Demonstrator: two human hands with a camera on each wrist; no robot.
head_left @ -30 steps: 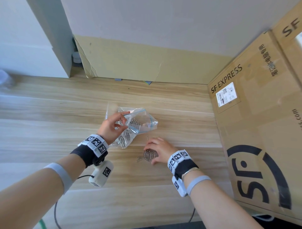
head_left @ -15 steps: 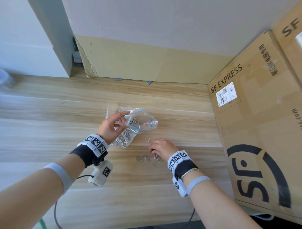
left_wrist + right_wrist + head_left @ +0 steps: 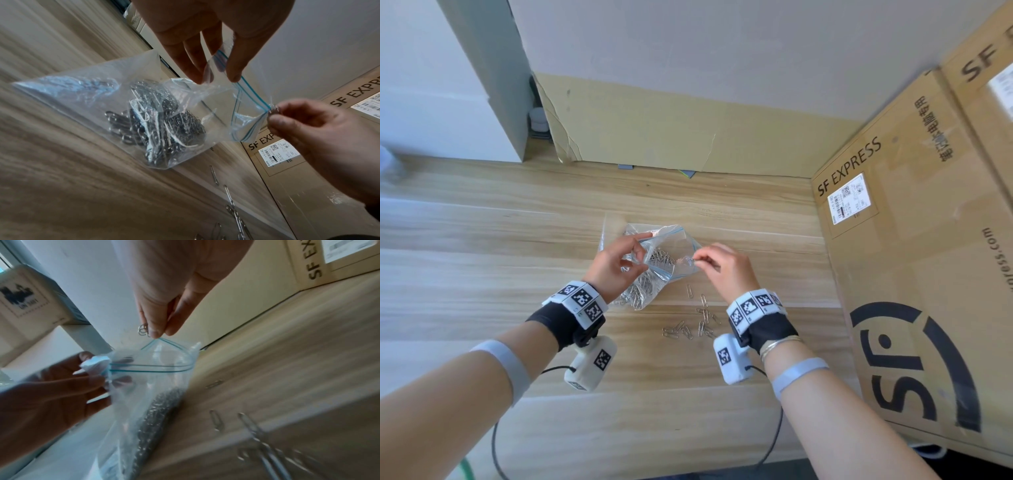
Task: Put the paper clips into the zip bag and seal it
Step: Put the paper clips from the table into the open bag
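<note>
Lying nearest on the pale wood-grain surface [image 3: 482,274], thin silver wire clips [image 3: 700,323] are scattering loose between the wrists. Beyond them, the left hand [image 3: 616,263] is pinching one corner of the crinkled clear bag [image 3: 654,274] at its blue zip line, while the right hand [image 3: 722,267] is pinching the opposite corner together with a few clips. A heap of clips is sagging inside. A brown cardboard box [image 3: 928,274] is standing farther right.

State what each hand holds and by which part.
Left hand pinches the zip bag at one end of its open blue-lined rim. Right hand pinches the opposite end of the rim, with a few paper clips.
</note>
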